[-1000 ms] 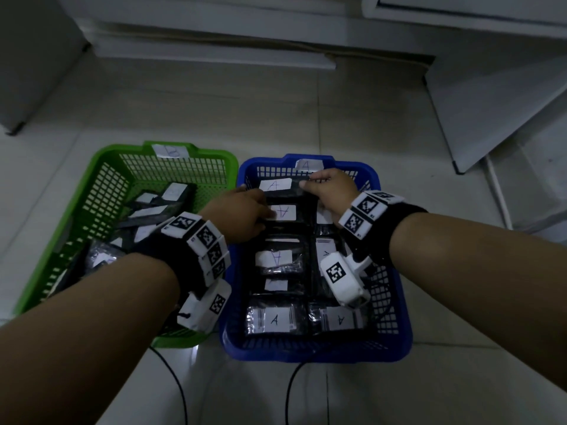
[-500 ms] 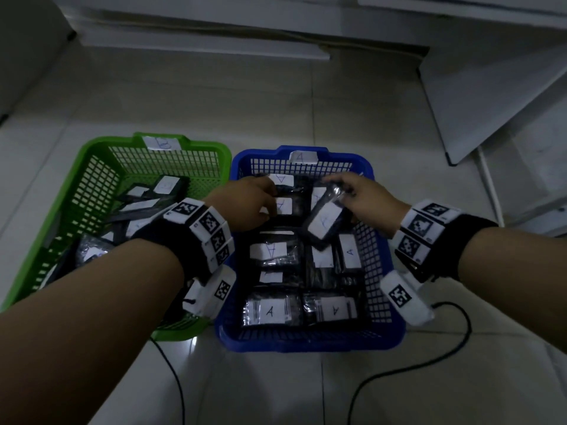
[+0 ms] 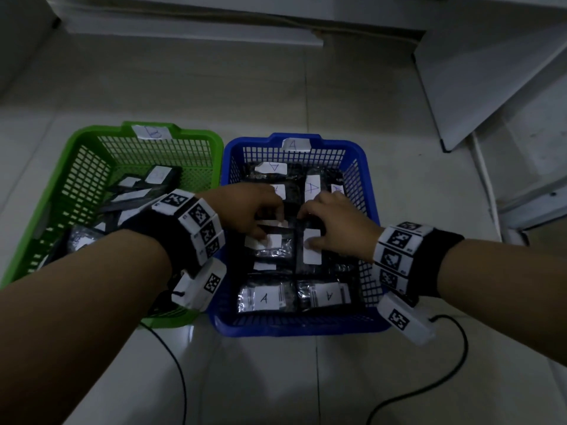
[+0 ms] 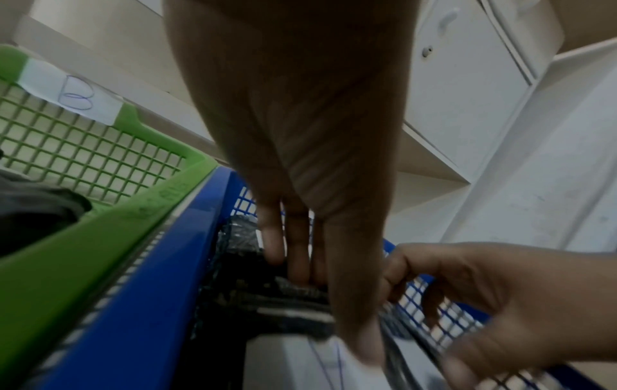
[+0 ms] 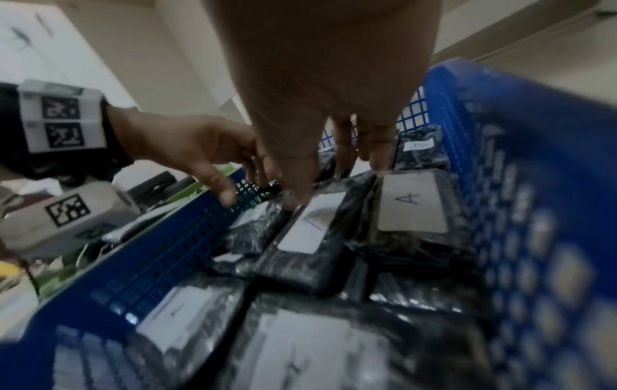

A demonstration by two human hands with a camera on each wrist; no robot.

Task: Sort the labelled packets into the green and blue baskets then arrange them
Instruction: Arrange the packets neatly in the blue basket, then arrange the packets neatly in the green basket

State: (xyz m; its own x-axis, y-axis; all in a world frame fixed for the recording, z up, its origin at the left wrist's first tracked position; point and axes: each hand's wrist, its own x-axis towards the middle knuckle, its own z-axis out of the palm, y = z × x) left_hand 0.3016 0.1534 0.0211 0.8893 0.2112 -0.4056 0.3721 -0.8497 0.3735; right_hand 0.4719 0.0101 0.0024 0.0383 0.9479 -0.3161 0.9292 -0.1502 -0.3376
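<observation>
Both my hands were down in the blue basket (image 3: 365,185), over its middle rows of packets. My left hand (image 3: 245,210) had its fingers straight and pressed down on a packet (image 3: 270,242), thumb against the white label. My right hand (image 3: 334,222) lay just beside it, thumb on the label of the neighbouring packet (image 3: 310,256); from the right wrist view its fingers reached down onto the packets, but I could not tell whether they pinched one or only pushed it. As I judged it, the sorting looked close to finished: I saw no packets lying loose on the floor (image 3: 276,87), and every label I could read in the blue basket showed an A, matching the A tag (image 3: 295,145) on the rim beyond my fingers. Arranging was partly done. The two packets on the wrist side of my hands (image 3: 264,297) lay flat and side by side, while the rows under and beyond my fingers sat at mixed angles. The green basket (image 3: 79,167), to the left of my left hand and touching the blue one, carried a B tag (image 3: 152,132), and its packets (image 3: 135,191) lay in a loose slanted heap, so that basket seemed left to tidy. Black cables (image 3: 454,357) trailed over the floor behind my wrists, and a white cabinet (image 3: 491,72) stood beyond my right hand. The blue basket was crowded, and its walls left little room to shift a packet.
</observation>
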